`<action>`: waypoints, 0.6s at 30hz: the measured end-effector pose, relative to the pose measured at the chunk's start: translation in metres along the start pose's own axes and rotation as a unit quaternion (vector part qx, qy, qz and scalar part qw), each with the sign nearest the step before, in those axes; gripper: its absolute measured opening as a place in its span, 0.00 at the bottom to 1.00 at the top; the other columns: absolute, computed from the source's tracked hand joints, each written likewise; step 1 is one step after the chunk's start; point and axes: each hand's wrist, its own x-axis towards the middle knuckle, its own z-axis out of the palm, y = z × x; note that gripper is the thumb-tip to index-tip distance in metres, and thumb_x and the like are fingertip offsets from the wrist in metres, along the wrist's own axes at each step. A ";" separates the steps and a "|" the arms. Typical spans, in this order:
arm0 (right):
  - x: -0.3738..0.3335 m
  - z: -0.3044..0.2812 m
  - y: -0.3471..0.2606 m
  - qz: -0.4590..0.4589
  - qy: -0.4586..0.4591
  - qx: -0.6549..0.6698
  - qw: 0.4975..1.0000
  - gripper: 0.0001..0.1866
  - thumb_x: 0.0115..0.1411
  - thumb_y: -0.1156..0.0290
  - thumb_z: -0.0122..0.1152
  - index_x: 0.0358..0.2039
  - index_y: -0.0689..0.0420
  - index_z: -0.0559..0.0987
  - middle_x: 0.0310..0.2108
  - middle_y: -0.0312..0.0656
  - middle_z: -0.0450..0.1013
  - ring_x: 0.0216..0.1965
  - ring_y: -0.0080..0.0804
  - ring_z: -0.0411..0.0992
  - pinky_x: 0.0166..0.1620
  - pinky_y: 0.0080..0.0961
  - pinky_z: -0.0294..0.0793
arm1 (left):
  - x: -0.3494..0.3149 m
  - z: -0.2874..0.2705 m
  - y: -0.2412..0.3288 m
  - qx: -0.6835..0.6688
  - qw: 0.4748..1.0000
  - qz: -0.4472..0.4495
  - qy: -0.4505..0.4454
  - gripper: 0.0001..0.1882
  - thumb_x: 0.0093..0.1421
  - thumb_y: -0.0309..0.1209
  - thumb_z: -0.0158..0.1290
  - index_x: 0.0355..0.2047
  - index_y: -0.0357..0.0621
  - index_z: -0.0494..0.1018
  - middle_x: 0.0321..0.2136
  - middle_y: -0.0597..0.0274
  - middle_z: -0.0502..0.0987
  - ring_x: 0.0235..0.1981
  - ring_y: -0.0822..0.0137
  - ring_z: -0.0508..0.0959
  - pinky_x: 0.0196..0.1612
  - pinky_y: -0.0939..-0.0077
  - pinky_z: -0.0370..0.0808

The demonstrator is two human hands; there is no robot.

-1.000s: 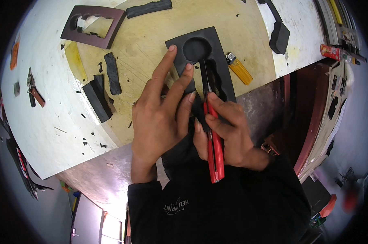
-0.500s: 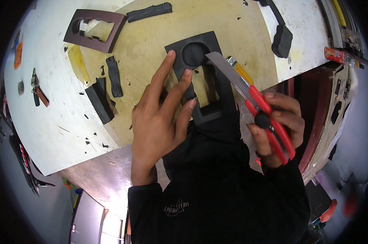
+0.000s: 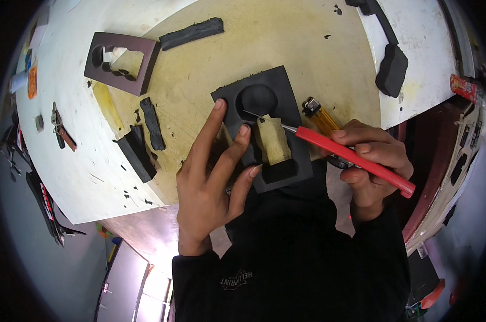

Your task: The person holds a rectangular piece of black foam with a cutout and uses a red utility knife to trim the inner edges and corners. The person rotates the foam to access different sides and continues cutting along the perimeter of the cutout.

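Note:
A black foam block [image 3: 283, 88] lies on the yellowish mat, with a round recess at its far end and a long cut-out showing the mat below. My left hand [image 3: 208, 177] rests spread along its left edge, fingertips pressing on the top. In my right hand [image 3: 374, 163] is a red utility knife [image 3: 350, 155] with its blade out. The blade is turned edge-on and reaches over the cut-out to the near rim of the round recess; whether it touches the foam I cannot tell. A yellow lighter [image 3: 321, 118] lies just right of the block, close to my right fingers.
A dark maroon foam block [image 3: 119, 67] with cut-outs sits at the far left. Black foam offcuts [image 3: 192, 33] and crumbs lie about the mat [image 3: 254, 43]. Pliers [image 3: 62, 129] lie on the white tabletop at left. Another black piece [image 3: 392, 70] is at the far right.
The knife has turned from its flat side showing to edge-on, and its tip has swung left over the recess. The block, mat and other things sit lower in view.

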 end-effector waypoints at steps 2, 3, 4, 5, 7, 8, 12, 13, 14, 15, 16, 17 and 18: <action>0.002 0.000 0.000 0.004 -0.008 -0.004 1.000 0.20 0.58 0.77 0.74 0.48 0.66 0.76 0.41 0.69 0.79 0.39 0.53 0.84 0.39 0.39 0.87 | 0.001 0.000 0.000 -0.002 1.000 -0.003 -0.001 0.26 0.54 0.33 0.68 0.55 0.44 0.81 0.67 0.39 0.67 0.63 0.41 0.75 0.57 0.57 0.80; 0.002 0.000 0.001 0.006 -0.010 -0.003 1.000 0.20 0.58 0.77 0.74 0.48 0.66 0.76 0.41 0.69 0.79 0.38 0.53 0.84 0.38 0.38 0.87 | 0.001 -0.001 0.001 -0.003 1.000 -0.005 -0.001 0.26 0.54 0.34 0.68 0.55 0.44 0.81 0.67 0.39 0.67 0.63 0.41 0.75 0.58 0.56 0.80; 0.000 0.000 0.002 0.004 -0.009 -0.003 1.000 0.20 0.58 0.78 0.75 0.48 0.66 0.76 0.41 0.69 0.79 0.37 0.52 0.84 0.37 0.38 0.87 | 0.001 0.000 0.001 -0.004 1.000 -0.007 -0.001 0.26 0.54 0.34 0.68 0.54 0.44 0.81 0.67 0.39 0.67 0.63 0.41 0.75 0.58 0.56 0.80; -0.001 0.001 0.003 0.002 -0.008 -0.002 1.000 0.20 0.57 0.78 0.75 0.48 0.66 0.77 0.41 0.68 0.79 0.36 0.51 0.84 0.36 0.37 0.87 | 0.001 0.001 0.001 -0.006 1.000 -0.009 -0.001 0.26 0.54 0.34 0.68 0.54 0.44 0.81 0.67 0.39 0.67 0.63 0.41 0.75 0.58 0.56 0.80; -0.003 0.002 0.003 0.004 -0.006 0.001 1.000 0.20 0.56 0.78 0.75 0.48 0.65 0.77 0.41 0.68 0.80 0.36 0.50 0.84 0.35 0.36 0.86 | 0.000 0.002 0.000 -0.008 1.000 -0.012 -0.001 0.26 0.54 0.34 0.69 0.54 0.44 0.81 0.67 0.39 0.67 0.64 0.41 0.75 0.59 0.55 0.80; -0.004 0.003 0.003 0.003 -0.005 0.000 1.000 0.20 0.56 0.79 0.75 0.47 0.65 0.78 0.41 0.67 0.80 0.35 0.49 0.84 0.34 0.35 0.86 | -0.001 0.003 -0.001 -0.010 1.000 -0.012 0.000 0.26 0.54 0.34 0.69 0.54 0.44 0.81 0.67 0.39 0.67 0.64 0.41 0.74 0.59 0.55 0.80; -0.006 0.006 0.002 -0.014 0.002 -0.014 1.000 0.20 0.54 0.80 0.76 0.46 0.65 0.79 0.41 0.66 0.80 0.35 0.46 0.84 0.32 0.33 0.85 | -0.001 0.003 0.000 -0.014 1.000 -0.016 -0.001 0.25 0.54 0.33 0.69 0.53 0.44 0.81 0.67 0.39 0.67 0.64 0.41 0.74 0.59 0.55 0.79; -0.005 0.008 0.002 -0.021 0.002 -0.017 1.000 0.19 0.54 0.80 0.76 0.46 0.65 0.79 0.41 0.65 0.80 0.34 0.46 0.84 0.32 0.32 0.84 | 0.000 0.002 0.000 -0.014 1.000 -0.017 -0.001 0.25 0.54 0.33 0.69 0.53 0.44 0.81 0.67 0.39 0.67 0.64 0.41 0.74 0.59 0.55 0.79; -0.005 0.009 0.001 -0.028 0.002 -0.021 0.999 0.19 0.54 0.81 0.76 0.45 0.66 0.79 0.41 0.65 0.80 0.34 0.45 0.84 0.32 0.32 0.84 | 0.000 0.002 0.001 -0.013 1.000 -0.016 -0.001 0.25 0.54 0.33 0.69 0.53 0.44 0.81 0.67 0.39 0.67 0.64 0.41 0.74 0.59 0.55 0.79; -0.006 0.009 0.001 -0.029 0.000 -0.023 0.999 0.19 0.53 0.81 0.76 0.45 0.66 0.79 0.41 0.65 0.80 0.34 0.45 0.84 0.32 0.32 0.84 | 0.001 0.002 0.001 -0.013 1.000 -0.015 -0.002 0.25 0.54 0.33 0.69 0.53 0.44 0.81 0.67 0.39 0.67 0.64 0.41 0.74 0.59 0.55 0.79; -0.006 0.009 0.001 -0.030 -0.005 -0.025 0.999 0.19 0.53 0.80 0.76 0.44 0.66 0.80 0.41 0.65 0.80 0.34 0.44 0.84 0.32 0.32 0.84 | 0.000 0.002 0.000 -0.013 1.000 -0.014 -0.001 0.25 0.54 0.33 0.69 0.54 0.44 0.81 0.67 0.39 0.67 0.64 0.41 0.74 0.59 0.55 0.79; -0.007 0.009 0.001 -0.031 -0.009 -0.028 0.999 0.19 0.52 0.80 0.76 0.44 0.66 0.80 0.41 0.65 0.81 0.34 0.44 0.84 0.32 0.33 0.84 | 0.000 0.002 0.000 -0.013 1.000 -0.013 0.000 0.25 0.54 0.33 0.69 0.54 0.44 0.81 0.67 0.39 0.67 0.64 0.41 0.74 0.59 0.55 0.79; -0.008 0.009 0.002 -0.028 -0.005 -0.022 0.999 0.19 0.52 0.80 0.77 0.44 0.66 0.80 0.41 0.65 0.81 0.34 0.45 0.84 0.32 0.33 0.85 | -0.001 0.003 -0.001 -0.013 1.000 -0.012 0.001 0.25 0.54 0.34 0.68 0.54 0.44 0.81 0.67 0.39 0.67 0.64 0.41 0.74 0.59 0.56 0.79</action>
